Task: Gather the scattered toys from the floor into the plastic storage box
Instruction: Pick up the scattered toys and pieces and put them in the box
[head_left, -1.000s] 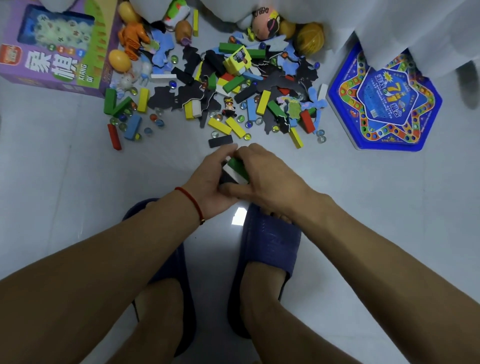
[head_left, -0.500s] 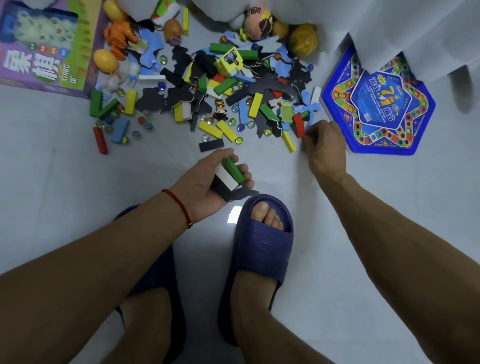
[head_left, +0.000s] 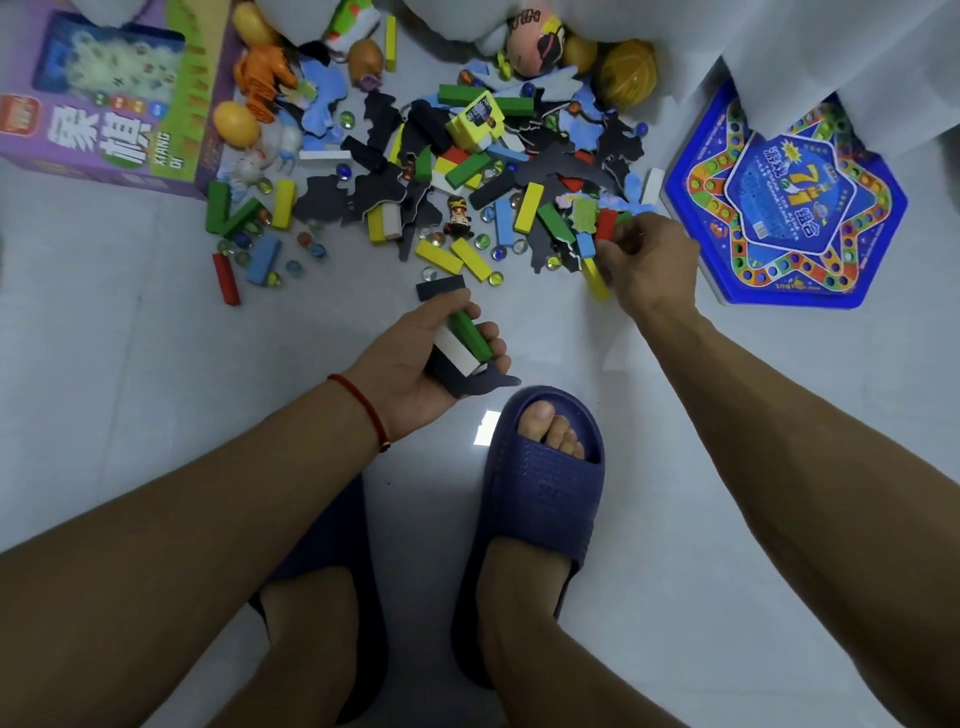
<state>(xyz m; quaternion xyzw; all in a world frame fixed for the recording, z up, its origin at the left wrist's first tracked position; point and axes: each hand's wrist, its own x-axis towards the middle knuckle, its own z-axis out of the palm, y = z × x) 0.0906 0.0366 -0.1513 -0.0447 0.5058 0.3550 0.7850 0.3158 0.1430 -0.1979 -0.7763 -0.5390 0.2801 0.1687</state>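
A person is looking down at a pale tiled floor (head_left: 130, 405), both bare arms reaching forward. The left hand (head_left: 415, 369) is lying palm up, its fingers curling around a small bundle of toys: a green block (head_left: 470, 332) and a white block (head_left: 456, 351) lying side by side, their long axes running from upper left to lower right, over a dark foam puzzle piece (head_left: 488, 383) whose tip is pointing right. A red string bracelet (head_left: 363, 410) is circling that wrist. The right hand (head_left: 649, 260) is reaching into the right edge of the toy pile, fingers curling and pinching a red block (head_left: 605, 224) standing nearly upright; whether the block has left the floor cannot be told.

The scattered toys (head_left: 457, 171) are lying across the far part of the floor: coloured wooden blocks pointing every way, glass marbles, dark and blue foam shapes, a small figurine (head_left: 458, 217) and plastic eggs. At the far left a purple game box (head_left: 119, 104) is showing Chinese characters and the word "XIANG". At the far right a blue star-patterned game board (head_left: 789, 208) is showing a large "7". Navy slippers (head_left: 540, 499) are covering the feet. The storage box cannot be made out.
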